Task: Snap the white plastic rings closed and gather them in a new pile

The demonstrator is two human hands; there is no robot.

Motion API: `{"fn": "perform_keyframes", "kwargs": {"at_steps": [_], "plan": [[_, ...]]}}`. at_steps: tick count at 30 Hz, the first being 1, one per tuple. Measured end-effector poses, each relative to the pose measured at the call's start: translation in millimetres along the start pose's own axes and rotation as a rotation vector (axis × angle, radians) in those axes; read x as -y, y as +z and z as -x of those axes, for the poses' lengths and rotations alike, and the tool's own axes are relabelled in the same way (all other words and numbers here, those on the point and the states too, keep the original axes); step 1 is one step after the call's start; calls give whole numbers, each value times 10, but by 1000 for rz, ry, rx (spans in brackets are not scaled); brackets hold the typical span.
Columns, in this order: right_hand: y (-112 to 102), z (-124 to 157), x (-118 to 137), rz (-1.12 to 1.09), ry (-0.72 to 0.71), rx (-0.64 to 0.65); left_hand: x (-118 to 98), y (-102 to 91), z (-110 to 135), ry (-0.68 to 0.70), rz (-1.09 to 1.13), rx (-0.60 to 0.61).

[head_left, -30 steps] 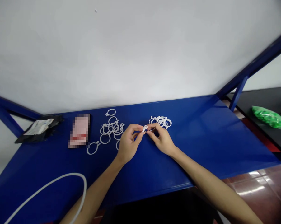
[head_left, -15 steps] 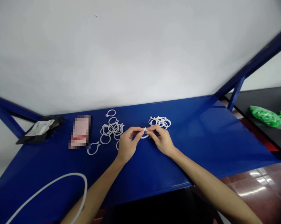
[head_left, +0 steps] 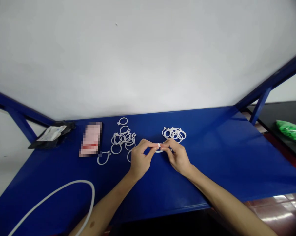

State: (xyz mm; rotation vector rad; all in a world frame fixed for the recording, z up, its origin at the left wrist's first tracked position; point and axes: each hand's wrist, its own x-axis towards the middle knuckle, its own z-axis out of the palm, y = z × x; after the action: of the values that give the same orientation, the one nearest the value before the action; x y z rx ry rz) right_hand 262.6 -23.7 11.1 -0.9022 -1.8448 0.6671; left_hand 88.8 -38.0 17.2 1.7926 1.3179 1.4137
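Both hands meeting over the middle of the blue bench [head_left: 211, 154], just above its surface: left hand [head_left: 140, 160] and right hand [head_left: 178, 157] each pinching, thumb against forefinger, opposite sides of one small white plastic ring [head_left: 159, 148], clamped on it between them at the clasp end. Loose scatter of like rings [head_left: 123, 139] lying just to the left, a tighter heap of rings [head_left: 174, 133] just beyond the right hand, both near but apart from the held one. Likely trouble from here: a slip, since so thin and springy a ring held only at the fingertips may flick out and land among either group, hard then to tell from the rest; too hard a squeeze at the clasp may bend or snap it; a sweep of the right wrist may knock the heap close behind it. Farther left, a blurred pink-and-white packet [head_left: 91, 143] and a dark pouch with a white label [head_left: 51, 134] near the back edge; a large white hoop [head_left: 64, 196] at the near left corner, partly out of view. Smooth painted shelf-like top, blue frame struts rising at both ends, plain white wall behind; to the right a dark surface bearing a green bag [head_left: 291, 131], glossy reddish floor below.
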Motion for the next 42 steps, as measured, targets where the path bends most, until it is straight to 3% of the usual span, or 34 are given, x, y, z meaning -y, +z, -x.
{"fn": "perform_keyframes", "kwargs": {"at_steps": [5,10,13,17,23,28,34,38,42], "plan": [[-49,-41,-82,90,-64,45,34,-14,-53,67,-55,43],[-194,-143,-229,376,-99,-103,122,-188,-166,274,-517,258],[-312,-207,-351,539,-61,-224,165,-397,-263,211,-703,368],[-397,-239,-515,626,-12,-248,171,-651,-369,99,-796,555],[-370,-214,-574,652,43,-267,144,-779,-335,43,-783,662],[-294,-185,-502,656,16,-287,206,-728,-255,108,-822,634],[-229,-160,-408,633,-57,-275,198,-506,-213,105,-728,536],[-201,-141,-295,572,-122,-211,140,-326,-200,92,-610,371],[-138,-119,-183,460,-200,-48,92,-175,-163,168,-477,152]]}}
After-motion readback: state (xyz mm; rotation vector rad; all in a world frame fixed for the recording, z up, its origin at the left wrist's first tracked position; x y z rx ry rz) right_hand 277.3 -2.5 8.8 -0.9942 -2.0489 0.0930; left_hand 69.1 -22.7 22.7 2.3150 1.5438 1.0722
